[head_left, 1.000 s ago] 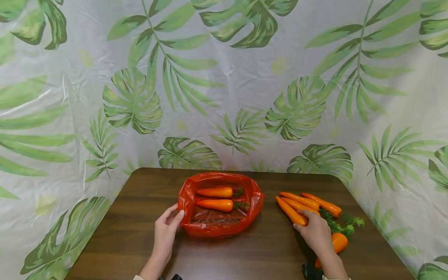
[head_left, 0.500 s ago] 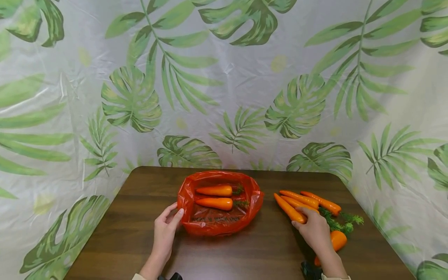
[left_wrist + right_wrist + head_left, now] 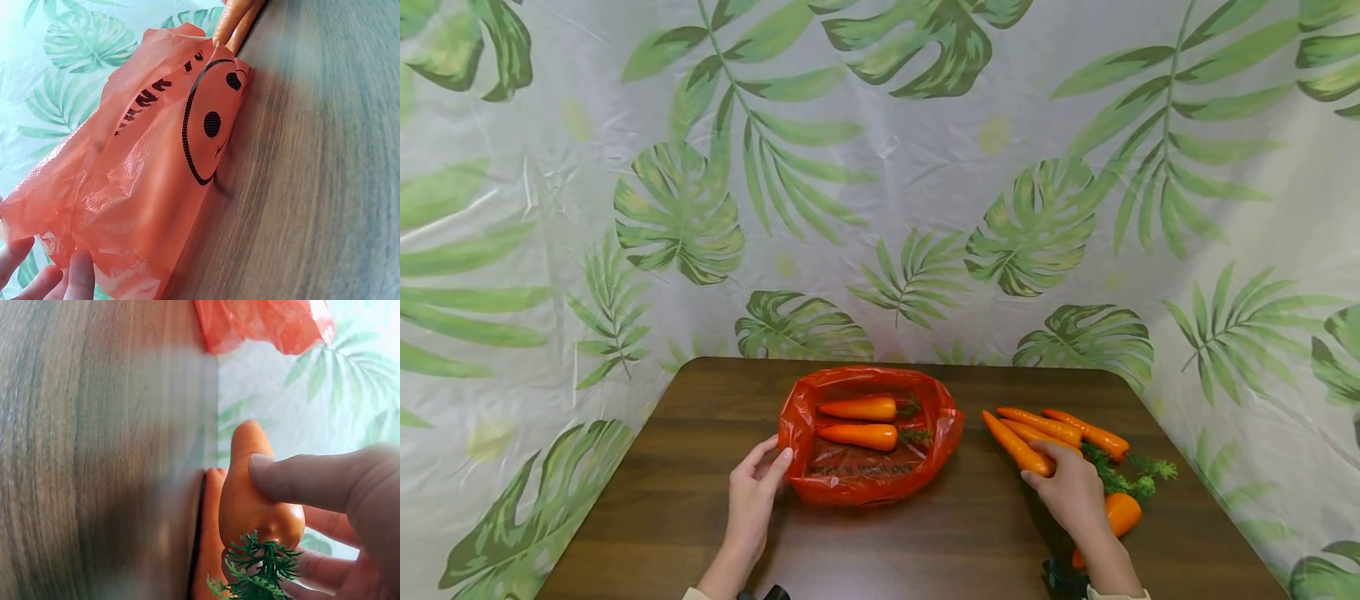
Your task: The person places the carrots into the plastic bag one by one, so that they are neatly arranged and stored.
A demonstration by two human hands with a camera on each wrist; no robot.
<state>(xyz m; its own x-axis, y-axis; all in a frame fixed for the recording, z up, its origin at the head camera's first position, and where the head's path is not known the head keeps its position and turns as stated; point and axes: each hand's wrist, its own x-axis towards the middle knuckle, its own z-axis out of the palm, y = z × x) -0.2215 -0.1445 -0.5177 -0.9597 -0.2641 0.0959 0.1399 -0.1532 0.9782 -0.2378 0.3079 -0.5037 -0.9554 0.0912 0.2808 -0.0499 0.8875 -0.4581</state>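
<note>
"Head view first: where do things lie?"

"The red bag (image 3: 871, 493) sits open-mouthed near the middle of the table's (image 3: 662, 483) back edge, two carrots (image 3: 859, 437) inside. Loose carrots (image 3: 1045, 426) lie toward the back right corner, and another carrot (image 3: 1122, 514) lies nearer the right edge, by the forearm."

"And the hands?"

"The left hand (image 3: 756, 483) pinches the bag's left rim. The right hand (image 3: 1070, 487) grips one carrot (image 3: 1017, 444) near its thick end, tip toward the back edge and the bag."

"What does the left wrist add?"

"Thumb and fingers meet at crumpled plastic, and black print (image 3: 212, 124) (a face, cheerfully sideways) marks the bag's wall."

"The right wrist?"

"The thumb presses one flank, fingers the other; green leaves (image 3: 265, 572) sprout between. A loose carrot shows just beside it. Whether the gripped one is off the table, I can't tell."

"So which step is this?"

"I'd judge it's picking up a carrot for the bag. Next probably calls for lifting it free of its neighbours and carrying it over the right rim, the left hand steadying the mouth."
</note>
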